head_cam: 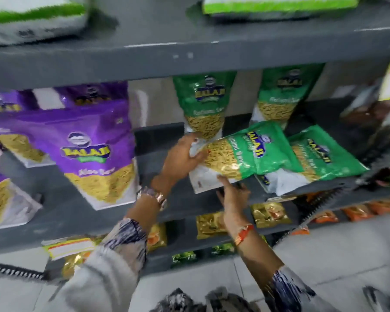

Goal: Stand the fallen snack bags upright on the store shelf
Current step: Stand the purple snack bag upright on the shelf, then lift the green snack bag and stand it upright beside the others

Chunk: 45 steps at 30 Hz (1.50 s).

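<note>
A green snack bag (248, 152) lies tilted on its side on the grey shelf (158, 140), its white bottom end toward me. My left hand (180, 158) grips that bottom end from the left. My right hand (232, 192) holds the bag's lower edge from below, at the shelf's front lip. A second green bag (324, 154) lies flat just to its right. Two more green bags (204, 104) (279, 97) stand upright behind them. The picture is motion-blurred.
Purple snack bags (95, 149) stand at the left of the same shelf. White-and-green sacks (32, 16) sit on the shelf above. Gold packets (268, 212) and orange packets (356, 210) fill the lower shelves. Dark packets (374, 118) crowd the right end.
</note>
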Tool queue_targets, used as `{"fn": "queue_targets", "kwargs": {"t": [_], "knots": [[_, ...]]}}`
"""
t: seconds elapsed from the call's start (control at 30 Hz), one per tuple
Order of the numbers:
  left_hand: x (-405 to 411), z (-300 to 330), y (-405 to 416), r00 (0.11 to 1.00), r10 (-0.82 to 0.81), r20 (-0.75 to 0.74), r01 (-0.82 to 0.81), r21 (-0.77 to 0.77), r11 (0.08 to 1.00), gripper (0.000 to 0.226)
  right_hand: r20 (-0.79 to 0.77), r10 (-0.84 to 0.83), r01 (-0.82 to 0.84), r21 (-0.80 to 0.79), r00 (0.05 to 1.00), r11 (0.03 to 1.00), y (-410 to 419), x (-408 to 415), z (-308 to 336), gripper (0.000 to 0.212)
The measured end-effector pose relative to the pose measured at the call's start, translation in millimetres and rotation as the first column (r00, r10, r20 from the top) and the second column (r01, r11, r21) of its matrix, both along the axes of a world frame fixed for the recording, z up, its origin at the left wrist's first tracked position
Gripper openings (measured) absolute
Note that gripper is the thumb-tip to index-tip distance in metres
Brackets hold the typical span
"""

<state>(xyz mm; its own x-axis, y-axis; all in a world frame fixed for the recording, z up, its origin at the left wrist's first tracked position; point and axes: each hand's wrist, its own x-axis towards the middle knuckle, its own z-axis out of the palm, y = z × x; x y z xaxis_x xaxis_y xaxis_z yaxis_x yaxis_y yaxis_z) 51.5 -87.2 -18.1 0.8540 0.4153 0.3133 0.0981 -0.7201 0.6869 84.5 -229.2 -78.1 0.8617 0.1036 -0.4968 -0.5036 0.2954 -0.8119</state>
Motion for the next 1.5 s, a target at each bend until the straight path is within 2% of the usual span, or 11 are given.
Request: {"fn": "queue_targets", "kwargs": {"t": [0.1, 0.17, 0.27, 0.4, 0.47, 0.57, 0.7, 0.9, 1.03, 1.27, 1.5], "knots": [[49, 4, 11, 0.927, -0.200, -0.319, 0.091, -0.325, 0.941, 0.054, 0.049, 0.238, -0.242, 0.091, 0.970, 0.966, -8, 9, 12, 0.050], [64, 6, 19, 0.832, -0.310, -0.460, 0.146, -0.358, 0.922, 0.055, 0.112, 0.361, -0.372, 0.102, 0.926, 0.923, -16, 11, 19, 0.044], [62, 14, 23, 0.780, -0.351, -0.518, 0.123, -0.423, 0.898, 0.053, 0.142, 0.361, -0.379, 0.136, 0.922, 0.915, -25, 9, 13, 0.059], [31, 18, 10, 0.751, -0.492, -0.440, 0.171, -0.590, 0.789, 0.044, 0.288, 0.346, -0.397, 0.141, 0.893, 0.907, -37, 2, 3, 0.070], [10, 16, -4, 0.796, -0.490, -0.356, 0.169, -0.646, 0.744, 0.057, 0.311, 0.319, -0.359, 0.080, 0.895, 0.930, -46, 1, 5, 0.067], [-17, 8, -27, 0.919, -0.326, -0.222, 0.075, -0.714, 0.696, 0.088, 0.323, 0.411, -0.446, 0.041, 0.852, 0.894, -64, 4, 15, 0.070], [-41, 11, -55, 0.990, -0.060, -0.125, -0.052, -0.736, 0.675, 0.103, 0.365, 0.492, -0.535, 0.019, 0.790, 0.845, -85, 23, 32, 0.059], [-64, 23, -80, 0.999, 0.017, -0.042, -0.042, -0.733, 0.679, 0.063, 0.484, 0.593, -0.677, -0.001, 0.644, 0.736, -106, 37, 56, 0.067], [-66, 15, -83, 0.998, 0.055, -0.023, -0.054, -0.749, 0.660, 0.049, 0.472, 0.623, -0.690, -0.042, 0.624, 0.723, -105, 39, 55, 0.071], [-39, -5, -55, 0.993, 0.116, -0.015, -0.091, -0.718, 0.690, 0.053, 0.471, 0.663, -0.666, -0.192, 0.582, 0.721, -68, 64, 43, 0.058], [-14, -10, -23, 0.990, 0.136, 0.027, -0.082, -0.674, 0.734, 0.062, 0.506, 0.692, -0.679, -0.252, 0.515, 0.689, -29, 98, 38, 0.068]]}}
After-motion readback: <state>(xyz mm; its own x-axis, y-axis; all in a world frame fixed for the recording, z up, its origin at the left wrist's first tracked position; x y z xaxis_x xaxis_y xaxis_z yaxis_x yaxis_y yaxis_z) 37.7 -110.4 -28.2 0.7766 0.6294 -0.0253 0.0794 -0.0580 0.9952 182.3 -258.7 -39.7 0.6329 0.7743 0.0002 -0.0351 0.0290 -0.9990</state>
